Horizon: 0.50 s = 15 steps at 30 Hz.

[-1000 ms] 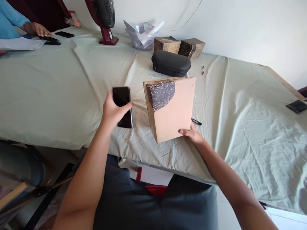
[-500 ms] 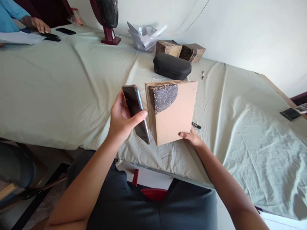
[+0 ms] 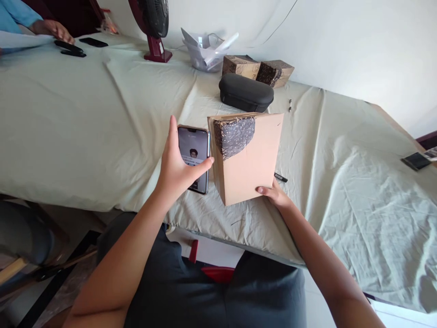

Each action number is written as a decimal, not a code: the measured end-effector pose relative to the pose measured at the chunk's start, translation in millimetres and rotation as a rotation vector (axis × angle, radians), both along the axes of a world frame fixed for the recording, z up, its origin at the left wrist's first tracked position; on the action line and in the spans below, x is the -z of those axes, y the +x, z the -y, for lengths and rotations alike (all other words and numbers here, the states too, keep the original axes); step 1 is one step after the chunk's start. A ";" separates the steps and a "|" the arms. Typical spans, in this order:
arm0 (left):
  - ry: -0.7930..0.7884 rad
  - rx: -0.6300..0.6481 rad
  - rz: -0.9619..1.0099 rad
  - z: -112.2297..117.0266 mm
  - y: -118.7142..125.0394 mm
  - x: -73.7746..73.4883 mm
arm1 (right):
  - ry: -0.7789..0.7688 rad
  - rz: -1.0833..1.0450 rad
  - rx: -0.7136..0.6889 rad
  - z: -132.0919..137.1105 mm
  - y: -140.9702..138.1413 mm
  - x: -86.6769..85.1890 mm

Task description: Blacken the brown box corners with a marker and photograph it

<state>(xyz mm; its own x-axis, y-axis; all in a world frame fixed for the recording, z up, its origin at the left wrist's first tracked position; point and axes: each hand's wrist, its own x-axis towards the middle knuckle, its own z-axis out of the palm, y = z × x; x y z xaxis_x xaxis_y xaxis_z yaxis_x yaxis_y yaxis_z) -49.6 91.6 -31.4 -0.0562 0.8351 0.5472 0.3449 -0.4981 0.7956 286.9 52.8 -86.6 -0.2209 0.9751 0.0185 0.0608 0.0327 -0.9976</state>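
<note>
My left hand [image 3: 177,166] hovers over a phone [image 3: 194,142] with thumb and index finger spread wide. The phone appears to lie on the cloth, its screen lit and facing up, partly covered by the thumb. My right hand [image 3: 272,192] grips the lower right corner of a cardboard box [image 3: 251,168], thumb on the front face and the other fingers hidden behind. This box stands tilted, with a dark scribbled patch on its upper left corner. Close behind the right hand lies a black marker [image 3: 280,177].
A black case [image 3: 246,92] sits beyond the box, before two patterned boxes [image 3: 241,67] and a clear basket [image 3: 205,57]. A fan [image 3: 159,48] stands at the back. Another person's hand [image 3: 56,31] is near dark items at far left. The cloth-covered table [image 3: 85,136] has wrinkles.
The phone has gone from tilted in my left hand to lying flat, and its screen has lit. My left fingers have spread. The box in my right hand has barely moved.
</note>
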 end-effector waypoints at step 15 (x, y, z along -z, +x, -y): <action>-0.669 -0.360 -0.785 -25.0 1.4 10.3 | -0.003 -0.099 0.100 0.8 -4.1 16.1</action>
